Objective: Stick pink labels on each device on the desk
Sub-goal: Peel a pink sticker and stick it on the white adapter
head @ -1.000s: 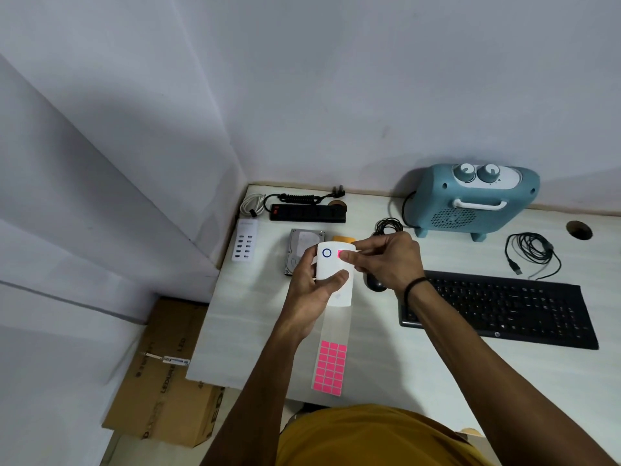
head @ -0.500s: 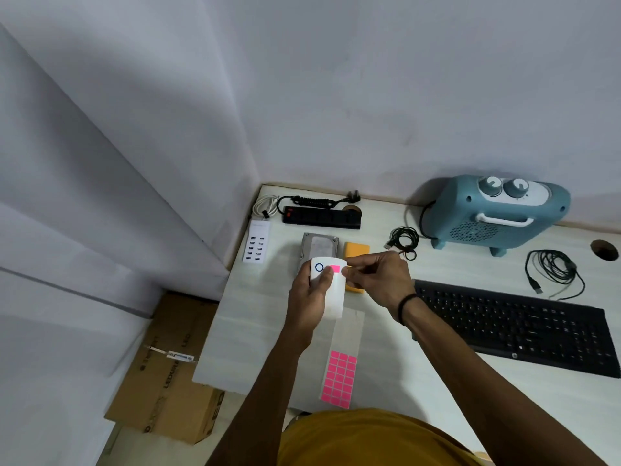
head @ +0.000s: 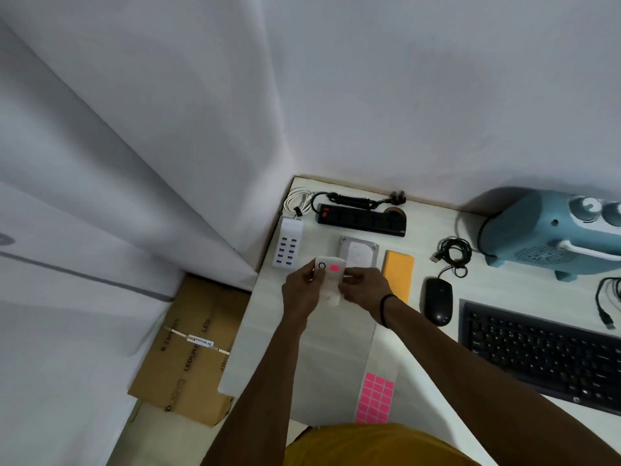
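white device [head: 329, 280] with pink label [head: 335, 268] on its top face (beside the black ring) | your left hand [head: 301, 292] and right hand [head: 364, 290] both grip it, above desk [head: 268, 331] | label sheet [head: 374, 396] near desk's front edge | hard drive [head: 359, 255] just behind

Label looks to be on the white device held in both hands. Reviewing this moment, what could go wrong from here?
1. The white device is held above the desk by the left hand and right hand; a slip could drop it onto the hard drive.
2. The pink label sits beside the ring mark; it may lift if not pressed flat.
3. The label sheet overhangs the desk's near edge and may slide off.
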The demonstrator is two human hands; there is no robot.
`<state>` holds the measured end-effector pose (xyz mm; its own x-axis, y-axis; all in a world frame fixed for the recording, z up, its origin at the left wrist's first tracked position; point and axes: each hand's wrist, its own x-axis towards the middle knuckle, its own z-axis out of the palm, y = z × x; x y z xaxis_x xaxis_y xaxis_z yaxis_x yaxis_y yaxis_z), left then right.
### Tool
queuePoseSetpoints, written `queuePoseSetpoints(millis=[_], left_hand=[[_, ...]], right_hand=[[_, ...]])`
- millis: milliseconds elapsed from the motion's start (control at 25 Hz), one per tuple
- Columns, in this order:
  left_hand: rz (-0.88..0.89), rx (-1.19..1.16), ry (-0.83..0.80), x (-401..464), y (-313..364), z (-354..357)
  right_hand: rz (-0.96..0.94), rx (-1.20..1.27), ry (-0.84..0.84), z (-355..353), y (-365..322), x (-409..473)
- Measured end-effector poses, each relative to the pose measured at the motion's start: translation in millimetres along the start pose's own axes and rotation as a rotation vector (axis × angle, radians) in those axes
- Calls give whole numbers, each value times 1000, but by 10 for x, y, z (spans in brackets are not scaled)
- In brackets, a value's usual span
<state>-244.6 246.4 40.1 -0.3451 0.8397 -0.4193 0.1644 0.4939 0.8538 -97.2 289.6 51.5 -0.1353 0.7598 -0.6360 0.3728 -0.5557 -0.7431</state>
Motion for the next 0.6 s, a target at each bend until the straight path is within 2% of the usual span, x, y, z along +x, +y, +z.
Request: queuePoseSetpoints(millis=[200, 320, 480, 600], left_hand=[[-50, 194, -30, 715, -89, -164], [-134, 164, -81, 995, -56, -85], [-162, 154, -174, 1138, -38, 20], [-204, 154, -178, 1207, -125, -83]], right_hand=[[97, -11, -24, 379, -190, 546], [106, -44, -37, 396, -212, 818], [172, -22, -9, 355, -111, 1039], [177, -23, -33, 477, -98, 1108]])
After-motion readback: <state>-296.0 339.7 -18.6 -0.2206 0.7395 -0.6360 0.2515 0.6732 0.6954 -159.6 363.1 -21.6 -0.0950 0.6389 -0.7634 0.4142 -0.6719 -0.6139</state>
